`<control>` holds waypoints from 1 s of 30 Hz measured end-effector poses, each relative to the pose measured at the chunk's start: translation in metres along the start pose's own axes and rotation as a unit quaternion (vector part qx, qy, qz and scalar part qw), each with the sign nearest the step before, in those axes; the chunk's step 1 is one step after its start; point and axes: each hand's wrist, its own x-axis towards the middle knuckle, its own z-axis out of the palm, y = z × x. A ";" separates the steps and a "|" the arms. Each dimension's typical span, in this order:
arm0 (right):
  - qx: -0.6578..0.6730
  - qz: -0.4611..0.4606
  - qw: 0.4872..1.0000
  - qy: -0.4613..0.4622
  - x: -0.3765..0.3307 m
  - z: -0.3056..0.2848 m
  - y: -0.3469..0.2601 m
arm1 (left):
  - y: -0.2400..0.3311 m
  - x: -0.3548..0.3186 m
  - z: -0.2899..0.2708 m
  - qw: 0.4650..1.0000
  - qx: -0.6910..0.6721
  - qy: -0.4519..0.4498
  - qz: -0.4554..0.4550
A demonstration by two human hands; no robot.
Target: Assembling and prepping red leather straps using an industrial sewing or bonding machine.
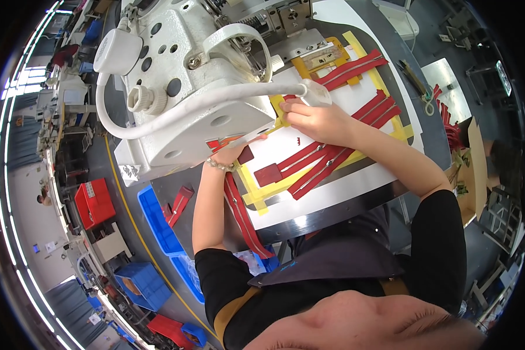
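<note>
My right hand point(316, 121) rests fingers-down on a white template sheet point(356, 181) with yellow tape borders, right beside the needle area of a white industrial sewing machine point(186, 76). Red zipper strips point(318, 166) lie in the template's slots under and below that hand. My left hand point(234, 153) reaches under the machine's head and is mostly hidden; it touches a dark red fabric piece point(246, 155). A second dark red patch point(268, 174) lies on the template. More red zippers point(356, 67) lie farther back.
A long red zipper strip point(245, 221) hangs over the table's front edge. Blue plastic bins point(157, 221) stand on the left, one holding red pieces point(179, 204). A red crate point(94, 201) sits on the floor. Scissors point(429, 105) and cardboard boxes point(469, 175) are on the right.
</note>
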 end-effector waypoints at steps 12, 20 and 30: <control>-0.029 0.022 0.996 -0.081 -0.003 0.000 0.000 | 0.007 -0.010 0.006 0.997 -0.015 0.016 -0.069; -0.036 -0.045 0.998 0.018 0.002 0.002 -0.001 | 0.044 -0.011 -0.001 0.983 0.078 -0.001 -0.166; -0.044 -0.011 0.998 -0.041 -0.004 -0.001 -0.011 | 0.056 -0.028 0.016 0.948 0.287 0.082 -0.114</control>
